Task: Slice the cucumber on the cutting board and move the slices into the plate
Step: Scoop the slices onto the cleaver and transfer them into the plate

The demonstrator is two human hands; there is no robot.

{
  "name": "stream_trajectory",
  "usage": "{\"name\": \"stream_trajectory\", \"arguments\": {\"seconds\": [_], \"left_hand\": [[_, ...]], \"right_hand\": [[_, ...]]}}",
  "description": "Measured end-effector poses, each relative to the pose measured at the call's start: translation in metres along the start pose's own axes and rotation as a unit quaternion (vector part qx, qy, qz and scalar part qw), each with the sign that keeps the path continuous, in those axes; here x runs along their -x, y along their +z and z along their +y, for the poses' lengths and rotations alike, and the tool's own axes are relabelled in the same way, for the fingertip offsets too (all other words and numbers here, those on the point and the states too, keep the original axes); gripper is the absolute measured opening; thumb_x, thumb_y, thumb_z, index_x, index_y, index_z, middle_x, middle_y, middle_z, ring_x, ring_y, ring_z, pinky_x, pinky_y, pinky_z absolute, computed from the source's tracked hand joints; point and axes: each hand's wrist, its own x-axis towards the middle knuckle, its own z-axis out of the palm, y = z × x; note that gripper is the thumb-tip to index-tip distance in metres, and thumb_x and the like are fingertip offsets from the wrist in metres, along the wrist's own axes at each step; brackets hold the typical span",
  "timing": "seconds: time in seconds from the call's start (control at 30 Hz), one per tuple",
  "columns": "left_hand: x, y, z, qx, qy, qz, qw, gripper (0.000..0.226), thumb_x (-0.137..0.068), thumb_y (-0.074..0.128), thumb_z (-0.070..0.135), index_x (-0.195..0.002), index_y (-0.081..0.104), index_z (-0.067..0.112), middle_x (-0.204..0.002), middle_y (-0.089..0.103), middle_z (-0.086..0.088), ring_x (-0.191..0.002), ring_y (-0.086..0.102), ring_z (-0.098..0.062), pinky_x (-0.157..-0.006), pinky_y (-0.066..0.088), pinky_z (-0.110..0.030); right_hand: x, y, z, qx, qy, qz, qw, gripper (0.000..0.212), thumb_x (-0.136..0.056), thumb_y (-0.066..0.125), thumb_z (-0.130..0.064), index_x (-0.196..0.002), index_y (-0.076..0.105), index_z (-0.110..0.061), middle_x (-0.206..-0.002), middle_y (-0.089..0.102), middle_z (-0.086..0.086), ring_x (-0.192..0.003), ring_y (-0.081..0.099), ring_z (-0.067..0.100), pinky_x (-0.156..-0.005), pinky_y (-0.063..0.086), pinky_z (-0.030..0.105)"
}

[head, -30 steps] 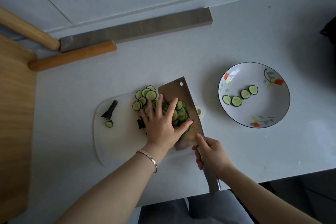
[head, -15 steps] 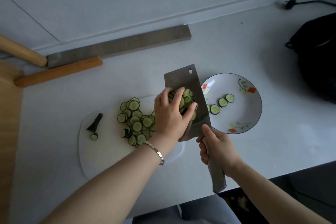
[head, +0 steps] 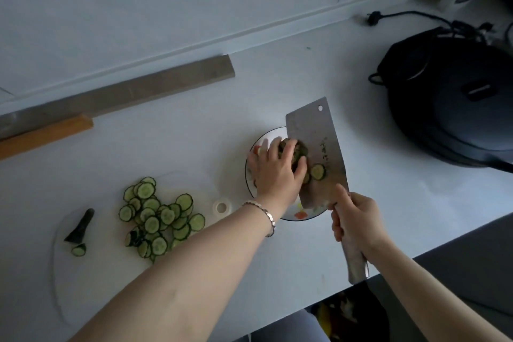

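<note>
- Cucumber slices (head: 159,215) lie heaped on the white cutting board (head: 91,272), on a pale counter (head: 277,78) with a black cooker (head: 458,103) far right; they are thin and dark-rimmed.
- My left hand (head: 274,169) cups a clump against the cleaver (head: 311,130) over the plate (head: 298,215).
- My right hand (head: 355,216) grips its handle.

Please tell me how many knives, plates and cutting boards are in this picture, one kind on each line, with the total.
Cleaver, held by the right hand: 1
Plate, under the left hand gripping cucumber slices: 1
Cutting board: 1
Total: 3
</note>
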Motion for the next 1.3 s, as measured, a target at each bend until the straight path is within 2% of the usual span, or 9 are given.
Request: {"name": "stream_trajectory", "arguments": {"seconds": [0.17,0.27,0.33,0.5,0.7,0.83,0.93,1.1,1.3], "left_hand": [[0.009,0.0,0.005,-0.018,0.159,0.009,0.987,0.049,-0.089,0.033,0.041,-0.135,0.035,0.023,-0.149,0.031,-0.009,-0.139,0.022,-0.027,-0.111,0.009,-0.055],[0.01,0.005,0.024,0.022,0.297,0.004,0.955,0.044,-0.093,0.035,0.039,-0.132,0.036,0.019,-0.143,0.039,-0.011,-0.131,0.034,-0.028,-0.11,0.022,-0.046],[0.014,0.011,0.028,0.06,0.287,0.054,0.955,0.028,-0.094,0.037,0.03,-0.117,0.045,0.017,-0.127,0.045,-0.006,-0.112,0.045,-0.028,-0.097,0.039,-0.041],[0.014,0.008,0.017,0.013,0.247,0.064,0.967,0.014,-0.085,0.044,0.017,-0.095,0.052,0.012,-0.097,0.06,-0.01,-0.085,0.05,-0.028,-0.08,0.04,-0.037],[0.009,-0.002,0.006,-0.027,0.304,0.064,0.95,0.019,-0.077,0.06,0.008,-0.095,0.055,0.011,-0.094,0.062,-0.009,-0.085,0.05,-0.025,-0.086,0.035,-0.034],[0.005,-0.017,-0.007,-0.084,0.22,0.004,0.972,0.018,-0.058,0.07,0.004,-0.072,0.06,0.012,-0.066,0.063,-0.002,-0.068,0.059,-0.026,-0.083,0.036,-0.034],[0.011,-0.049,-0.036,-0.056,0.133,-0.02,0.989,0.009,-0.066,0.053,0.01,-0.069,0.061,0.013,-0.059,0.061,-0.003,-0.063,0.059,-0.027,-0.071,0.036,-0.031],[0.065,-0.099,-0.119,0.003,-0.074,0.091,0.993,0.035,-0.08,0.049,0.014,-0.113,0.052,0.004,-0.112,0.059,-0.016,-0.106,0.053,-0.032,-0.091,0.045,-0.04],[0.14,-0.116,-0.182,-0.02,-0.216,-0.023,0.976,0.086,-0.08,0.063,0.041,-0.144,0.013,0.013,-0.154,0.005,-0.016,-0.142,0.004,-0.031,-0.114,0.013,-0.047]], "right_hand": [[-0.007,-0.02,0.0,0.055,-0.027,0.022,0.998,0.043,-0.095,0.045,-0.031,-0.063,0.054,-0.004,-0.037,0.05,0.002,-0.031,0.045,0.015,-0.043,0.041,0.026],[-0.004,-0.022,-0.002,0.056,-0.033,0.011,0.998,0.044,-0.096,0.044,-0.032,-0.067,0.056,-0.002,-0.036,0.051,0.002,-0.032,0.045,0.016,-0.047,0.041,0.028],[-0.001,-0.022,-0.005,0.049,-0.036,0.01,0.998,0.043,-0.095,0.044,-0.032,-0.067,0.056,-0.001,-0.037,0.051,0.002,-0.034,0.046,0.017,-0.048,0.041,0.029],[-0.001,-0.027,-0.008,0.042,-0.041,0.02,0.998,0.042,-0.094,0.045,-0.031,-0.065,0.056,-0.004,-0.037,0.049,-0.001,-0.033,0.046,0.017,-0.044,0.041,0.024],[0.003,-0.026,-0.007,0.026,-0.044,0.018,0.999,0.042,-0.096,0.045,-0.029,-0.066,0.056,-0.001,-0.038,0.049,0.0,-0.032,0.046,0.016,-0.037,0.039,0.02],[0.006,-0.023,-0.007,0.033,-0.054,0.009,0.998,0.044,-0.096,0.045,-0.03,-0.067,0.057,0.001,-0.037,0.049,-0.001,-0.032,0.046,0.015,-0.036,0.039,0.019],[0.01,-0.016,-0.009,0.044,-0.067,0.0,0.997,0.048,-0.095,0.046,-0.03,-0.068,0.056,0.007,-0.038,0.051,0.003,-0.033,0.047,0.016,-0.039,0.04,0.02],[0.022,0.029,-0.006,0.052,-0.072,-0.065,0.994,0.051,-0.098,0.043,-0.03,-0.053,0.048,-0.005,-0.035,0.05,0.005,-0.033,0.047,0.012,-0.046,0.042,0.02],[0.037,0.107,0.031,0.001,-0.017,-0.155,0.988,0.042,-0.099,0.042,-0.029,-0.07,0.055,-0.001,-0.041,0.047,0.004,-0.032,0.043,0.017,-0.038,0.038,0.023]]}}
